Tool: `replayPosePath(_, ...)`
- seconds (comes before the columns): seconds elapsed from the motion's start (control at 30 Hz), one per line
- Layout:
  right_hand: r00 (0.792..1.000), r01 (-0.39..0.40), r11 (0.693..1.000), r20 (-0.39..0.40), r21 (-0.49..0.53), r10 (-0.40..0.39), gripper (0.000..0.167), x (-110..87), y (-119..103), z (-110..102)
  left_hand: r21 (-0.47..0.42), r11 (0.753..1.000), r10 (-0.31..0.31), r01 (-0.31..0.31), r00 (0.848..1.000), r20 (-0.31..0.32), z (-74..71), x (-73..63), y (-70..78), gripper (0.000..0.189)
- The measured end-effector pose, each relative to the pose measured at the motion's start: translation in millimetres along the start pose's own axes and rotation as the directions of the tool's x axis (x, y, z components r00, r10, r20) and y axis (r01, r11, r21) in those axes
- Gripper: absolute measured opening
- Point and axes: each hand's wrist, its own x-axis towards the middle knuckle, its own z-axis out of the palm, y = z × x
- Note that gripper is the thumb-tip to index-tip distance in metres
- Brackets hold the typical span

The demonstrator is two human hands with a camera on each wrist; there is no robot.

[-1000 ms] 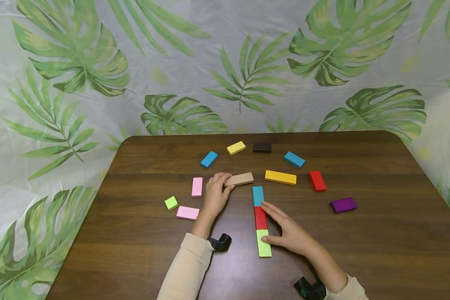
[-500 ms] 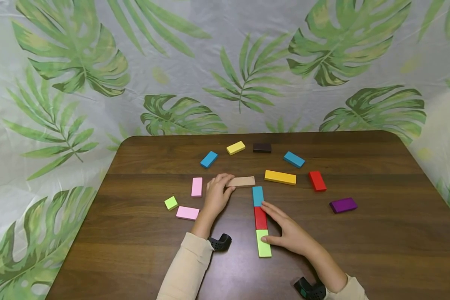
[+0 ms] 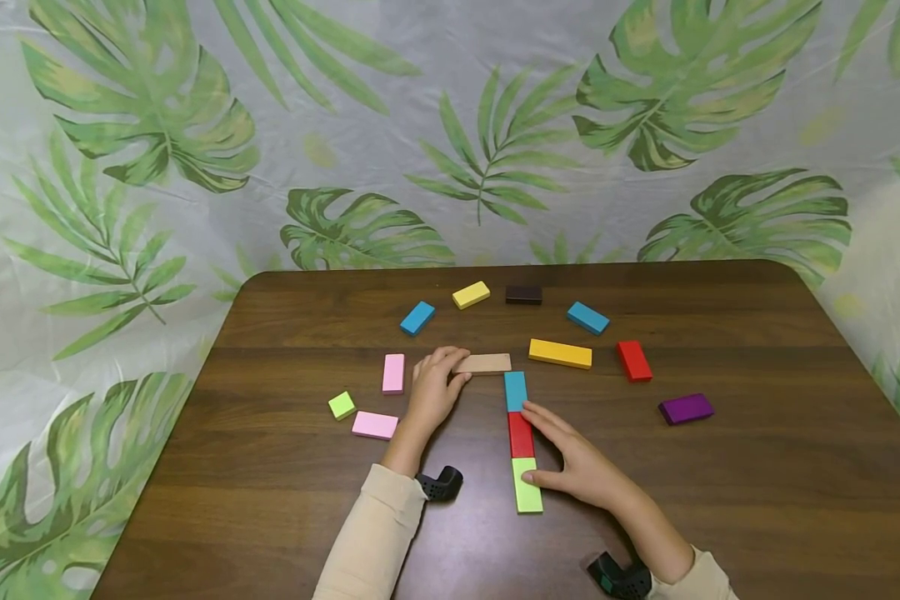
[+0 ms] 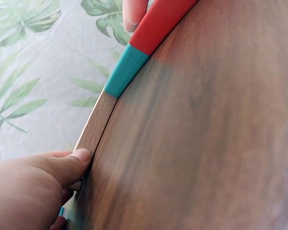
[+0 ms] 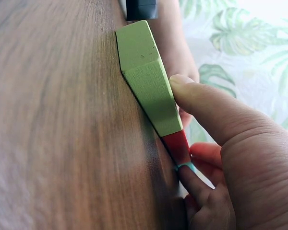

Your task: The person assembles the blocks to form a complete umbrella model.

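Note:
My left hand (image 3: 437,385) pinches the left end of a plain wooden block (image 3: 486,363), thumb on its near side. That block lies crosswise just beyond a straight row of three blocks laid end to end. Farthest in the row is a light blue block (image 3: 516,390), then a red block (image 3: 521,435), then a lime green block (image 3: 527,486) nearest me. My right hand (image 3: 581,458) rests on the row with fingers spread. Its thumb touches the green block (image 5: 146,96), and its fingertips lie where the red and blue blocks meet.
Around the row lie blue (image 3: 417,318), yellow (image 3: 471,294), black (image 3: 523,295), orange-yellow (image 3: 560,353), red (image 3: 634,361) and purple blocks (image 3: 686,409). Another blue block (image 3: 588,318) lies back right. Two pink blocks (image 3: 393,374) and a small green block (image 3: 341,406) lie left.
The wooden block's right end has swung slightly toward me and right, so the block now lies nearly square across the row's far end. My right hand has not moved.

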Motion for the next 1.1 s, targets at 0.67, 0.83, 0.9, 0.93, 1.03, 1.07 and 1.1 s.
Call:
replayPosePath(0.67, 1.000, -0.001, 1.000, 0.003, 0.017, 0.001, 0.080, -0.2, 0.3, -0.5, -0.006, 1.000, -0.003, 0.003, 1.000, 0.022, -1.2, 0.4, -0.3, 0.031)
replayPosePath(0.83, 1.000, 0.007, 1.000, 0.002, 0.017, -0.007, 0.080, -0.4, 1.0, -0.3, -0.006, 1.000, -0.004, 0.004, 1.000, 0.022, -1.2, 0.2, -0.2, 0.032)
replayPosePath(0.9, 1.000, 0.008, 1.000, 0.003, 0.016, -0.008, 0.080, -0.5, 1.6, 0.2, -0.004, 1.000, -0.003, 0.003, 1.000, 0.021, -0.9, -0.1, -0.5, 0.032)
replayPosePath(0.93, 1.000, 0.009, 1.000, 0.003, 0.016, -0.009, 0.080, -0.6, 1.8, 0.3, -0.004, 1.000, -0.003, 0.003, 1.000, 0.021, -0.8, -0.3, -0.6, 0.032)
replayPosePath(1.03, 1.000, 0.010, 1.000, 0.003, 0.018, -0.010, 0.080, -0.6, 2.5, 0.7, -0.006, 1.000, -0.002, 0.003, 1.000, 0.019, -0.7, -0.7, -1.0, 0.033)
replayPosePath(1.07, 1.000, 0.011, 1.000, 0.004, 0.018, -0.011, 0.080, -0.6, 2.7, 0.7, -0.007, 1.000, -0.003, 0.003, 1.000, 0.020, -0.7, -0.8, -1.1, 0.033)
replayPosePath(1.1, 1.000, 0.013, 1.000, 0.003, 0.020, -0.013, 0.080, -0.6, 2.8, 0.7, -0.009, 1.000, -0.005, 0.005, 1.000, 0.022, -0.8, -0.8, -1.2, 0.033)
